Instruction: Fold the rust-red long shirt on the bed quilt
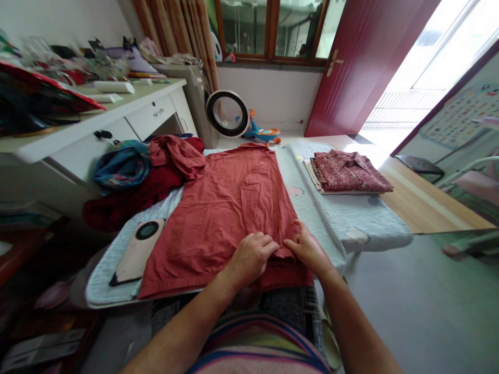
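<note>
A brick-red long-sleeved shirt [210, 223] lies spread across the padded board in front of me, its collar at the far end. One sleeve is folded over the body and runs down toward me; the other spreads out to the far left. My left hand [251, 257] is closed at the near end of the folded sleeve, fingers curled on the cloth. Beside it, my right hand [310, 252] pinches the cuff between thumb and fingers, with the index finger partly raised. Some cloth under the hands is hidden.
Folded patterned clothes [351, 171] are stacked on the board's quilted cover [327, 208]. A tablet-like pale case [136, 252] lies at the left, near a heap of clothing [136, 176]. A desk [148, 104] and a washing machine with its round door [228, 114] open stand behind.
</note>
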`<state>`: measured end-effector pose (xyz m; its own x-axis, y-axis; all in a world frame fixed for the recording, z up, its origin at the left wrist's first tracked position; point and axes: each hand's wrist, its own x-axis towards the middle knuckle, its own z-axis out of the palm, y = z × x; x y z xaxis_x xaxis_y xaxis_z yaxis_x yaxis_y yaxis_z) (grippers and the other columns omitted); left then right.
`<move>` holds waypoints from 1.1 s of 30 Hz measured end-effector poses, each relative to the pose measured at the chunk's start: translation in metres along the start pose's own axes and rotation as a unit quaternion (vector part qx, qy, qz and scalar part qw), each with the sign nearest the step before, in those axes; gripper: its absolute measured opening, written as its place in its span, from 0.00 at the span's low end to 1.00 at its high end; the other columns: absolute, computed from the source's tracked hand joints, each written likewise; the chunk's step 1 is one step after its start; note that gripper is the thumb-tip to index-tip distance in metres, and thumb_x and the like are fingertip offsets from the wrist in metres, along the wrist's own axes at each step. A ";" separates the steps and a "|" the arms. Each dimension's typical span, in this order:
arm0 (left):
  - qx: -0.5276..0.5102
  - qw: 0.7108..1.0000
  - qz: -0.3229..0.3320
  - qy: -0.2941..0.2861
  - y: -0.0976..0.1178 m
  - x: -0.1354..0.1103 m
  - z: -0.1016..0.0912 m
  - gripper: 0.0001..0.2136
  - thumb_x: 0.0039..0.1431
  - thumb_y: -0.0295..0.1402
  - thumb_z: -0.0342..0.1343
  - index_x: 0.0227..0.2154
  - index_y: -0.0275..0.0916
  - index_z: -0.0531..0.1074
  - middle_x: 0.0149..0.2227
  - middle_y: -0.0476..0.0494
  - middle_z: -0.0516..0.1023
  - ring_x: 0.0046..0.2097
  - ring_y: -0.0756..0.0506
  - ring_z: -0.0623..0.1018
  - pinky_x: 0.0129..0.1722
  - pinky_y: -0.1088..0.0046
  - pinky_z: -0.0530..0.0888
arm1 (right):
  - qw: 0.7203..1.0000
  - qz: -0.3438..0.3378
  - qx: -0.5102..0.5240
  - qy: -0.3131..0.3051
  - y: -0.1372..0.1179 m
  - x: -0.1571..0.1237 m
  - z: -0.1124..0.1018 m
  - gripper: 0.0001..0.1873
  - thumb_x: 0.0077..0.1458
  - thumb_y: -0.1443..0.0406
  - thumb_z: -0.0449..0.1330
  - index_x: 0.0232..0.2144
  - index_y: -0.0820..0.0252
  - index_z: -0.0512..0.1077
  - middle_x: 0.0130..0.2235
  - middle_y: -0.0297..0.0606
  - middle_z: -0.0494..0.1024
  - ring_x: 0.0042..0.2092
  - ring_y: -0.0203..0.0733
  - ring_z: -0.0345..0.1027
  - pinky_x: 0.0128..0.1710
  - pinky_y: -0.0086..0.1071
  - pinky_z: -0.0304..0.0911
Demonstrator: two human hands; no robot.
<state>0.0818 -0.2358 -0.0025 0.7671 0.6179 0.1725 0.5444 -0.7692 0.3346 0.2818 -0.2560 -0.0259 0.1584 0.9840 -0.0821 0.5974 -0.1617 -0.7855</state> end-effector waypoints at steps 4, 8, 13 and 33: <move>0.010 1.000 -0.007 -0.024 0.000 0.000 -0.005 0.10 0.59 0.26 0.52 0.42 0.41 0.73 0.40 0.42 0.75 0.43 0.42 0.71 0.45 0.64 0.68 | 1.000 0.006 0.002 0.016 0.008 0.003 -0.002 0.28 0.51 0.63 0.58 0.55 0.61 0.60 0.20 0.23 0.65 0.24 0.37 0.63 0.26 0.28 0.53; -0.098 0.994 -0.009 -0.051 -0.001 0.004 -0.012 0.11 0.58 0.37 0.58 0.42 0.41 0.74 0.40 0.44 0.75 0.42 0.44 0.73 0.43 0.68 0.69 | 0.998 0.013 -0.065 0.022 0.011 0.004 -0.005 0.26 0.51 0.65 0.59 0.53 0.60 0.63 0.23 0.27 0.70 0.26 0.39 0.65 0.29 0.29 0.56; -0.118 0.991 -0.056 0.022 -0.015 0.027 -0.014 0.14 0.69 0.36 0.42 0.38 0.40 0.74 0.40 0.44 0.77 0.44 0.46 0.74 0.48 0.68 0.69 | 0.984 -0.020 -0.162 0.077 -0.004 0.011 -0.011 0.19 0.55 0.64 0.56 0.49 0.62 0.69 0.34 0.40 0.77 0.37 0.45 0.71 0.39 0.33 0.61; 0.057 0.995 -0.018 -0.084 -0.069 0.156 0.008 0.14 0.60 0.26 0.48 0.46 0.36 0.73 0.48 0.39 0.77 0.50 0.43 0.74 0.50 0.70 0.69 | 0.949 -0.179 -0.259 0.026 0.002 0.028 0.014 0.22 0.60 0.69 0.51 0.56 0.61 0.69 0.61 0.46 0.68 0.63 0.48 0.58 0.61 0.43 0.52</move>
<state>0.1673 -0.0877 -0.0061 0.7867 0.6174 0.0022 0.6006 -0.7661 0.2290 0.2765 -0.2282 -0.0378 -0.0972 0.9798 0.1746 0.9241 0.1540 -0.3498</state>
